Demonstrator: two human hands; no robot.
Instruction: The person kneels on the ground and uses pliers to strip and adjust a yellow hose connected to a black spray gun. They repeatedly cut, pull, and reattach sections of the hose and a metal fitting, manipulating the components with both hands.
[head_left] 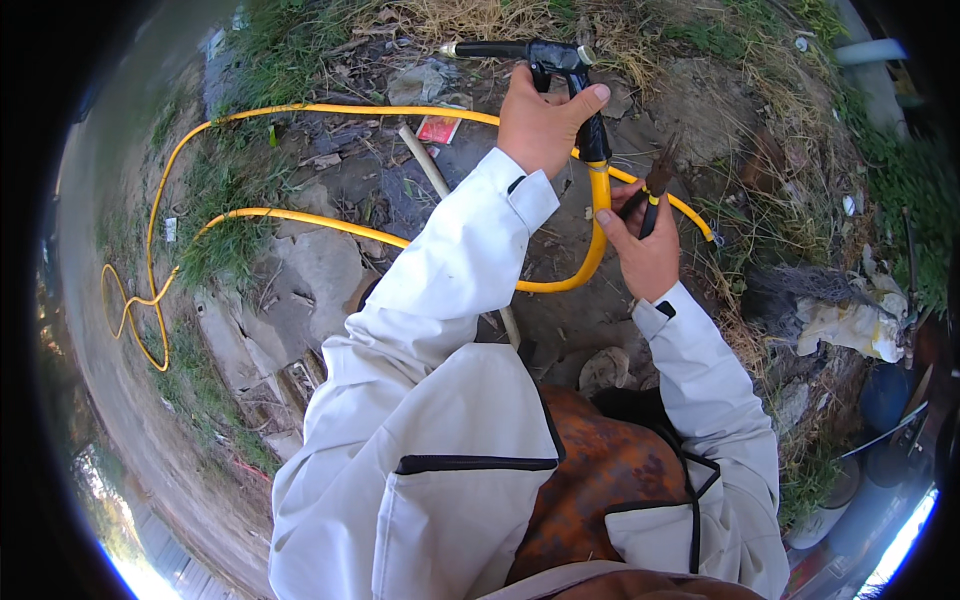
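Observation:
My left hand (540,125) is closed around a black spray gun (568,60), its thumb stretched along the grip and the other fingers mostly hidden. The gun's barrel points left and ends in a metal tip. A yellow hose (597,225) joins the bottom of the grip and curves down and left, passing behind my left sleeve. Just right of the hose, my right hand (648,255) grips pliers (660,175) with black and yellow handles, jaws upward. Whether the jaws are parted is hard to see. A loose hose end (710,235) lies beside the right hand.
More yellow hose (160,255) loops across the dirt and grass at left. A pale stick (425,160) and a red packet (438,130) lie near my left forearm. Crumpled whitish material (855,325) and netting sit at right, with a blue container (887,395) below.

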